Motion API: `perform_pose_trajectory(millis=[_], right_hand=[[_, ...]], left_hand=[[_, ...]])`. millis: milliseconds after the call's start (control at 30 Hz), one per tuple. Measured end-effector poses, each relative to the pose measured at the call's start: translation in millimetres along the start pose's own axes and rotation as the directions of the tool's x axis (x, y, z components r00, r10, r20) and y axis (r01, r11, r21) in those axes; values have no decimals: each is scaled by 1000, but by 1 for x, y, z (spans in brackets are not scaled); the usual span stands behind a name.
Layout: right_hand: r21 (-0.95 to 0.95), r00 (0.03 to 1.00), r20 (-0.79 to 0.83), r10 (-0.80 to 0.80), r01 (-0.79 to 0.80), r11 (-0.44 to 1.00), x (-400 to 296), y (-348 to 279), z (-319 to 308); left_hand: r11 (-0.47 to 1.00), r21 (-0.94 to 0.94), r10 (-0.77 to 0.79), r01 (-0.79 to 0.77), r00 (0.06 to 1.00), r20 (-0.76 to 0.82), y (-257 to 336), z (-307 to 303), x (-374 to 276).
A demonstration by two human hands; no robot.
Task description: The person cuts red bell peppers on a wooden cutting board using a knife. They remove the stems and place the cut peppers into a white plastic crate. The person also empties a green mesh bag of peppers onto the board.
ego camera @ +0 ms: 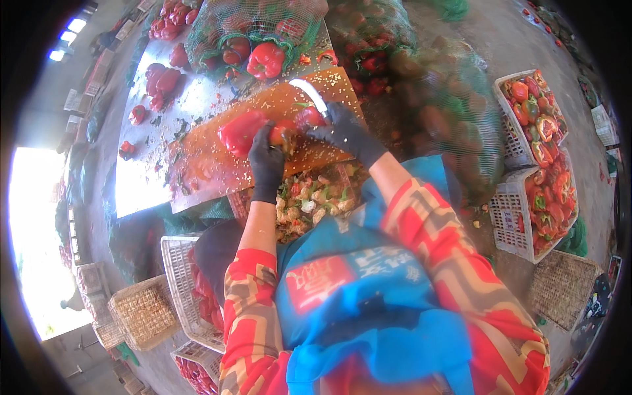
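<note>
My left hand (267,160), in a dark glove, grips a red and orange bell pepper (281,137) above the orange cutting board (212,163). A large red bell pepper (242,132) is just left of its fingers. My right hand (345,129), also gloved, holds a knife with a curved pale blade (310,93) pointing up and away. The knife's handle is hidden in the glove. Another red pepper with a green stem (308,118) is beside the right fingers. Pale seeds are scattered over the board.
Green mesh sacks of peppers (291,22) stand on the metal table (138,168) and on its right. Cores and stems (316,197) fill a container below the board. White crates of cut peppers (550,207) stand at right, and another crate (180,286) at left.
</note>
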State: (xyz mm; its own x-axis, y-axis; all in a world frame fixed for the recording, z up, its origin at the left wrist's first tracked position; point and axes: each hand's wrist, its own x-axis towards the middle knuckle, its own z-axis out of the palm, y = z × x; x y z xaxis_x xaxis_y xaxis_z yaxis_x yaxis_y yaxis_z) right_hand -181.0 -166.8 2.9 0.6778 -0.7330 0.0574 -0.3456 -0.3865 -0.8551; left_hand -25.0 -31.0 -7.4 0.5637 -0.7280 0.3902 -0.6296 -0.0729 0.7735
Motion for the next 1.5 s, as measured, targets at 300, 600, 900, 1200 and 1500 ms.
perform_pose_trajectory(millis=[300,600,900,1200,1500], right_hand=[[712,994,56,-96,28,701,-13,-39,-25],[503,952,-294,-83,228,834,-24,-29,-40],[993,994,77,-84,-69,93,-53,-79,-47],[890,950,-290,-114,312,333,-104,-45,-98],[774,894,-429,131,438,-458,-175,1,-165]], left_hand=[[622,-629,-343,466,885,316,56,-10,27],[925,374,-100,60,991,86,83,-107,24],[509,-817,-180,271,962,206,79,-62,22],[962,-272,108,-4,924,366,191,41,36],[880,-461,437,-117,578,689,289,85,-3]])
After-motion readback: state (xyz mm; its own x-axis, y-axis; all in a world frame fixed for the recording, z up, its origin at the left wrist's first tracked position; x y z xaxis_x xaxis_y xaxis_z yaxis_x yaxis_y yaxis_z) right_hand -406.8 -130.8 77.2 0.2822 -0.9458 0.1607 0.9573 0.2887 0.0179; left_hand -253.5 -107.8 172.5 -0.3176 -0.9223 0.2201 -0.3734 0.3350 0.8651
